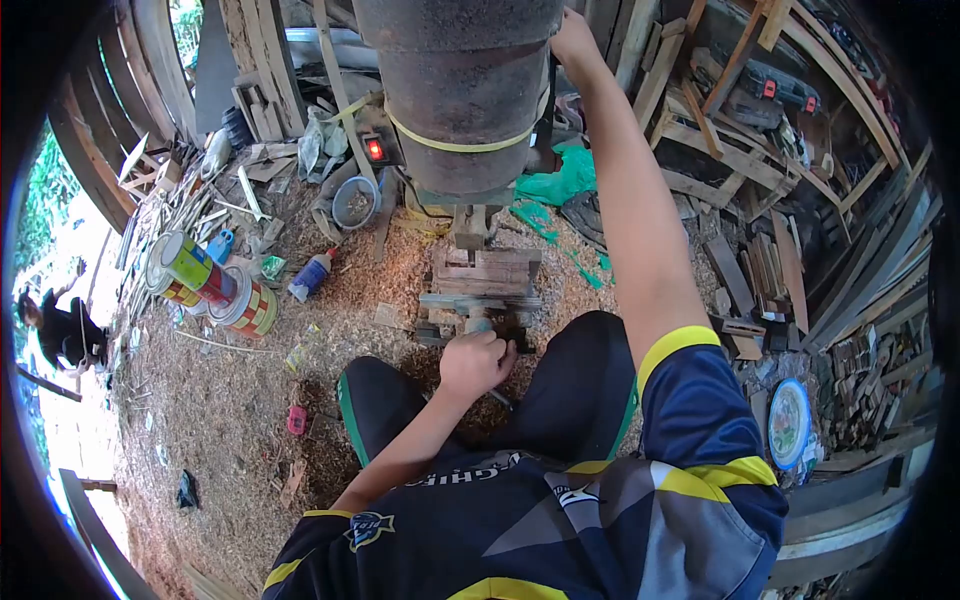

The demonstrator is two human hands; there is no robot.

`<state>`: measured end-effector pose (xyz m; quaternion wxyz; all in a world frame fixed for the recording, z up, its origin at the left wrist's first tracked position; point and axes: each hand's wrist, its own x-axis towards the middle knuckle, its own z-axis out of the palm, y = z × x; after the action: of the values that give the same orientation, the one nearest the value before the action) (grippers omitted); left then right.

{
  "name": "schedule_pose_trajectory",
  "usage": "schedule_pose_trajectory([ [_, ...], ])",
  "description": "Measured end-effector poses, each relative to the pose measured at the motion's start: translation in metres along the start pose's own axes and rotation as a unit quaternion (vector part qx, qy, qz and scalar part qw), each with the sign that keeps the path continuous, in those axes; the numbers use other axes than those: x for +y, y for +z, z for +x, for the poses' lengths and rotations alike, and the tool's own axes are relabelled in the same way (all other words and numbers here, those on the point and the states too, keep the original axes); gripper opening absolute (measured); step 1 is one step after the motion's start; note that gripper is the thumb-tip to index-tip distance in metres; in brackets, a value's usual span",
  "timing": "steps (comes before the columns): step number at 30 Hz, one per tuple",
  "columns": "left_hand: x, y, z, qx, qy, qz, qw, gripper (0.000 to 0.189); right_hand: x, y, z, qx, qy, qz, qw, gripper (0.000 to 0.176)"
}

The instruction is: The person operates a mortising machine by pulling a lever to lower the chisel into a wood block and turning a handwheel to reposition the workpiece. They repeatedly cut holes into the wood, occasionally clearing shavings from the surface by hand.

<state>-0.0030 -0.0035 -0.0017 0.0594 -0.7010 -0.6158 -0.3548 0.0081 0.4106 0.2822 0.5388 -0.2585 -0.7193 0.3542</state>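
Note:
A large rusty machine head (455, 90), which looks like a drill press, fills the top middle, with a yellow band around it. Its switch (374, 148) glows red on the left side. Below it stands a metal vise (480, 302) with wooden boards (487, 268) behind its jaws. My left hand (473, 363) is closed round the vise handle (501, 399), between my knees. Stretched up along the machine's right side, my right hand (574, 45) is curled at its edge. What those fingers grip is hidden behind the housing.
Paint cans (212, 285) and a glue bottle (311, 275) stand to the left, near a red tape measure (297, 419). Wood shavings cover the ground. Stacked timber (790, 265) and a round tray (789, 424) are on the right. Another person (65, 330) is at far left.

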Motion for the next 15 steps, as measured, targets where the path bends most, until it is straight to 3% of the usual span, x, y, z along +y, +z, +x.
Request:
schedule_pose_trajectory([
  [4,0.000,0.000,0.001,-0.002,0.001,-0.005,1.000,0.034,0.026,0.010,0.016,-0.003,0.049,0.014,0.999,0.054],
  [7,0.000,-0.002,0.002,-0.011,-0.003,-0.021,1.000,0.035,0.040,0.011,0.005,-0.007,-0.004,0.007,1.000,0.054],
  [9,0.000,-0.005,0.002,-0.016,-0.006,-0.033,0.999,0.035,0.047,0.005,-0.026,0.046,-0.087,-0.144,0.985,0.057],
  [10,0.000,-0.005,0.002,-0.026,-0.011,-0.032,0.999,0.034,0.017,0.002,-0.051,-0.008,0.022,-0.062,0.998,0.062],
  [15,-0.001,-0.004,0.006,-0.034,-0.012,-0.027,0.999,0.034,0.024,-0.001,-0.051,-0.029,0.060,-0.095,0.993,0.070],
])
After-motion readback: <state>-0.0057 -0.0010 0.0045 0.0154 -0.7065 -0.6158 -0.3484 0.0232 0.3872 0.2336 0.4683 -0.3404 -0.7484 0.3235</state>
